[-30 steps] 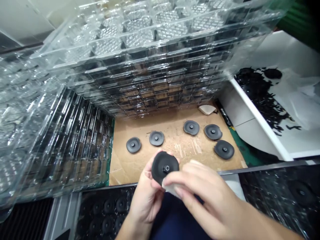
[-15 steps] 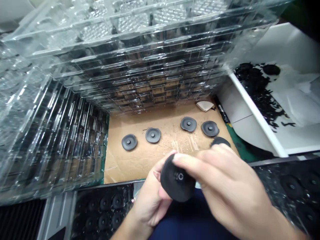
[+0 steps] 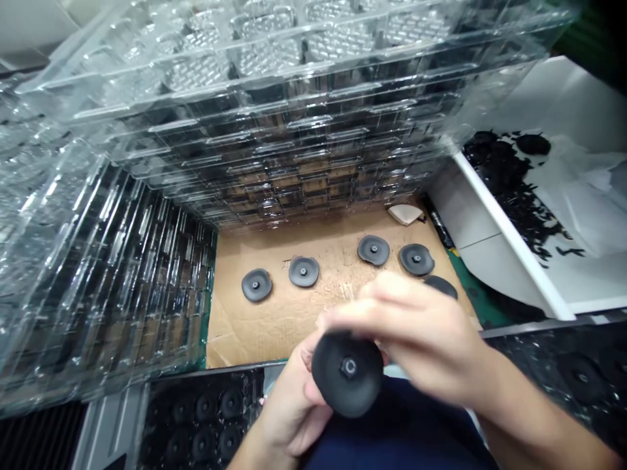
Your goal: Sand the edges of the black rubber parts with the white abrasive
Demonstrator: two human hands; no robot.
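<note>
Black disc [image 3: 347, 395]: sits grasped in the left hand [image 3: 296, 405], over dark-blue clothing [image 3: 392, 434], nearer than the cardboard sheet [image 3: 264, 336]. Has the blurred right hand [image 3: 426, 333] across its upper rim; cannot tell whether grasping or only touching.

Matt disc [image 3: 343, 391], glossy plastic trays [image 3: 274, 88]

stacked clear trays [image 3: 304, 73], white bin [image 3: 509, 232]

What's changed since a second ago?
The held black disc has come nearer the body and slightly right; the right hand has gone from the disc's near edge to its far edge. The left hand still grips it; five other discs stay on the cardboard.
</note>
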